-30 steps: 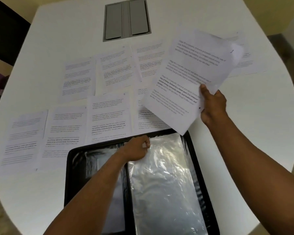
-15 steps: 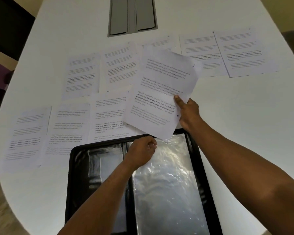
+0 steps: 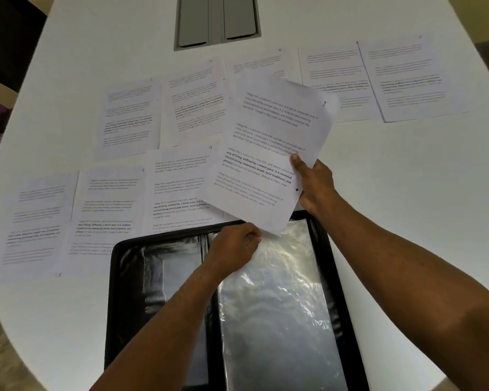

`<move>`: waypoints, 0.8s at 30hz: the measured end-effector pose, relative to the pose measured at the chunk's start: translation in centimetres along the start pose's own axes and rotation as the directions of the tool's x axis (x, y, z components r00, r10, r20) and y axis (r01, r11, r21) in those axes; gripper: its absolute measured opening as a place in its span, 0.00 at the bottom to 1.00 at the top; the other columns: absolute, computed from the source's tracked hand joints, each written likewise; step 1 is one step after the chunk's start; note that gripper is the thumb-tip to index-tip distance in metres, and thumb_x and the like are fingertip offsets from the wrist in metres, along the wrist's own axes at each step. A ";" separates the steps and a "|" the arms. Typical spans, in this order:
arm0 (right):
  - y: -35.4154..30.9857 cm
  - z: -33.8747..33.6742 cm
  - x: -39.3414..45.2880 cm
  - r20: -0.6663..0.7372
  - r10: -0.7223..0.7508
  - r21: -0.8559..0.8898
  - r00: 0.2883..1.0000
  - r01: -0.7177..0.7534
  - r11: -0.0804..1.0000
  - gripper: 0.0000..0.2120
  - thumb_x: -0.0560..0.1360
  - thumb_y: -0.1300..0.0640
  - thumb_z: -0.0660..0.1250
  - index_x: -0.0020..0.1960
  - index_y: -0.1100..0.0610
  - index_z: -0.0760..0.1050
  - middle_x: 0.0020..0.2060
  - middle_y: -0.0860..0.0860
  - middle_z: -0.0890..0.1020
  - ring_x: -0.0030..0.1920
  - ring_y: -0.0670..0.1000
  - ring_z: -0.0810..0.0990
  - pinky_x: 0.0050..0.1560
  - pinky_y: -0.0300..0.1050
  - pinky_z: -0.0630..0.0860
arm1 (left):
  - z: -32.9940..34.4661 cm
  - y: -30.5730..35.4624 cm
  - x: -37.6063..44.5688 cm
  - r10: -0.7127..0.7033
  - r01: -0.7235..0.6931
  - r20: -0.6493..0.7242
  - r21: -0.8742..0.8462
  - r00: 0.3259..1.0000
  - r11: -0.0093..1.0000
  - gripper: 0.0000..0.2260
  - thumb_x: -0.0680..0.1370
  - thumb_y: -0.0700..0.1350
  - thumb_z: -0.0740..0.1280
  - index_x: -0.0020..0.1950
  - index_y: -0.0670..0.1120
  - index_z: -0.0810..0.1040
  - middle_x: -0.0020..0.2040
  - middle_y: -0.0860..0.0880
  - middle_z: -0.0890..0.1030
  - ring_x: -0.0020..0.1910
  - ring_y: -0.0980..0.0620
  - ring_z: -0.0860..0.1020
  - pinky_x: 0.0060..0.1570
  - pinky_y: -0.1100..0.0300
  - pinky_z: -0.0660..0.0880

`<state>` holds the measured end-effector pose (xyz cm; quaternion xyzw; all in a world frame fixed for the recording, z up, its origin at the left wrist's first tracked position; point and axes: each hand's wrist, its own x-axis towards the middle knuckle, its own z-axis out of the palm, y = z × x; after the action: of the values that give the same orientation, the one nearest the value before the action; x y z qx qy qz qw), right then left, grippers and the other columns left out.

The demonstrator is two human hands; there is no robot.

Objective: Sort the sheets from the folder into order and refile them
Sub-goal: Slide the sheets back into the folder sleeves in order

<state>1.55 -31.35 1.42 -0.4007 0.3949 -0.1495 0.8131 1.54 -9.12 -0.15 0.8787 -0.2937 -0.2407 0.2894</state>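
Note:
An open black folder [image 3: 130,292] with clear plastic sleeves [image 3: 280,300] lies at the table's near edge. My right hand [image 3: 315,187] grips a printed sheet [image 3: 268,153] by its right edge, tilted above the folder's top. The sheet's lower corner hangs just over the right sleeve's top. My left hand [image 3: 235,246] is curled at the top edge of that sleeve, pinching the plastic. Several other printed sheets [image 3: 178,187] lie flat in rows on the white table [image 3: 407,193] beyond the folder.
A grey cable hatch [image 3: 218,21] is set into the table at the far middle. Two sheets [image 3: 378,80] lie at the far right. The table's rounded edge curves along the left and right, with floor beyond.
My right hand has brought the held sheet down and left from the far right toward the folder's top. My left hand has stayed at the sleeve's top edge.

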 end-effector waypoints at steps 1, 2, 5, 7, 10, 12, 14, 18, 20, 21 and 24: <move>0.2 -0.1 0.0 0.002 -0.001 -0.008 1.000 0.001 1.000 0.15 0.75 0.61 0.72 0.61 0.57 0.77 0.52 0.52 0.84 0.50 0.51 0.84 0.49 0.49 0.82 | 0.0 0.0 0.0 -0.001 0.001 0.000 -0.001 1.000 1.000 0.05 0.75 0.47 0.69 0.50 0.50 0.81 0.44 0.56 0.82 0.43 0.59 0.79 0.47 0.53 0.78; 0.4 -0.2 0.1 0.002 -0.003 -0.014 1.000 0.003 1.000 0.15 0.75 0.61 0.72 0.61 0.57 0.77 0.52 0.52 0.84 0.51 0.51 0.84 0.50 0.49 0.82 | 0.0 0.0 0.0 -0.003 0.003 -0.001 -0.007 1.000 1.000 0.05 0.75 0.47 0.69 0.50 0.50 0.81 0.44 0.56 0.82 0.43 0.59 0.79 0.47 0.53 0.78; 0.5 -0.6 0.3 0.018 -0.008 -0.040 1.000 0.009 0.999 0.15 0.75 0.61 0.72 0.61 0.58 0.77 0.53 0.53 0.84 0.53 0.52 0.84 0.53 0.50 0.81 | -0.2 -0.1 -0.1 -0.022 0.022 -0.014 -0.021 1.000 1.000 0.03 0.74 0.48 0.70 0.47 0.51 0.81 0.42 0.57 0.81 0.42 0.60 0.79 0.46 0.55 0.78; 0.4 -1.0 0.6 0.049 0.000 -0.067 0.999 0.003 0.998 0.13 0.75 0.61 0.72 0.59 0.58 0.78 0.53 0.53 0.84 0.53 0.52 0.84 0.52 0.49 0.81 | -0.7 -0.3 -0.2 -0.048 0.048 -0.019 -0.017 0.999 0.999 0.03 0.73 0.49 0.72 0.45 0.52 0.80 0.40 0.57 0.81 0.41 0.61 0.78 0.44 0.59 0.77; 0.0 -1.7 1.0 0.091 0.012 -0.142 0.996 0.001 0.990 0.11 0.74 0.59 0.72 0.57 0.55 0.79 0.53 0.53 0.85 0.53 0.53 0.84 0.54 0.52 0.80 | -1.6 -1.0 -0.4 -0.061 0.061 0.016 0.010 0.998 0.998 0.08 0.72 0.48 0.74 0.47 0.54 0.76 0.40 0.57 0.78 0.41 0.61 0.76 0.42 0.65 0.73; -0.2 -2.4 1.4 0.099 0.013 -0.191 0.995 0.006 0.982 0.11 0.74 0.59 0.73 0.56 0.55 0.79 0.53 0.54 0.84 0.54 0.54 0.84 0.57 0.54 0.79 | -2.1 -1.6 -0.5 -0.063 0.062 0.046 0.039 0.997 0.997 0.10 0.72 0.46 0.73 0.49 0.53 0.75 0.40 0.59 0.77 0.42 0.62 0.75 0.44 0.64 0.73; -0.4 -2.8 1.6 0.103 0.023 -0.221 0.994 0.001 0.975 0.13 0.74 0.59 0.73 0.58 0.57 0.79 0.54 0.55 0.84 0.54 0.55 0.84 0.57 0.54 0.79 | -2.6 -2.1 -0.5 -0.081 0.077 0.061 0.060 0.995 0.995 0.09 0.74 0.44 0.71 0.52 0.52 0.77 0.41 0.60 0.77 0.43 0.62 0.75 0.45 0.64 0.73; -0.8 -3.3 1.8 0.159 0.047 -0.317 0.986 0.006 0.948 0.10 0.74 0.58 0.72 0.56 0.55 0.80 0.53 0.53 0.85 0.53 0.54 0.84 0.56 0.53 0.80 | -3.3 -2.7 -0.3 -0.093 0.089 0.053 0.080 0.994 0.993 0.05 0.75 0.43 0.70 0.50 0.49 0.81 0.44 0.58 0.79 0.44 0.60 0.77 0.45 0.69 0.72; -1.0 -3.3 2.0 0.205 0.073 -0.367 0.976 0.008 0.930 0.13 0.74 0.58 0.72 0.58 0.56 0.79 0.53 0.53 0.84 0.54 0.54 0.84 0.55 0.52 0.80 | -3.5 -2.7 -0.2 -0.074 0.071 0.057 0.066 0.996 0.995 0.03 0.76 0.43 0.70 0.48 0.49 0.81 0.43 0.57 0.80 0.43 0.59 0.77 0.43 0.70 0.71; -1.0 -3.2 2.1 0.228 0.090 -0.389 0.970 0.006 0.921 0.15 0.74 0.58 0.72 0.60 0.57 0.79 0.54 0.53 0.84 0.54 0.55 0.83 0.55 0.52 0.80 | -3.5 -2.7 -0.1 -0.065 0.062 0.063 0.050 0.996 0.997 0.02 0.76 0.43 0.69 0.48 0.49 0.80 0.43 0.56 0.81 0.43 0.58 0.78 0.43 0.68 0.72; -0.8 -2.5 2.3 0.283 0.153 -0.433 0.947 -0.016 0.901 0.17 0.74 0.59 0.72 0.62 0.60 0.78 0.55 0.56 0.84 0.55 0.55 0.83 0.56 0.52 0.80 | -3.3 -2.8 0.2 -0.065 0.063 0.100 0.020 0.993 0.998 0.03 0.78 0.42 0.66 0.48 0.50 0.75 0.41 0.54 0.79 0.42 0.55 0.77 0.43 0.60 0.74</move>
<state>1.19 -34.52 -0.07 -0.5686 0.3026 0.0405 0.7638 4.66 -6.18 0.31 0.8769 -0.2815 -0.2912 0.2588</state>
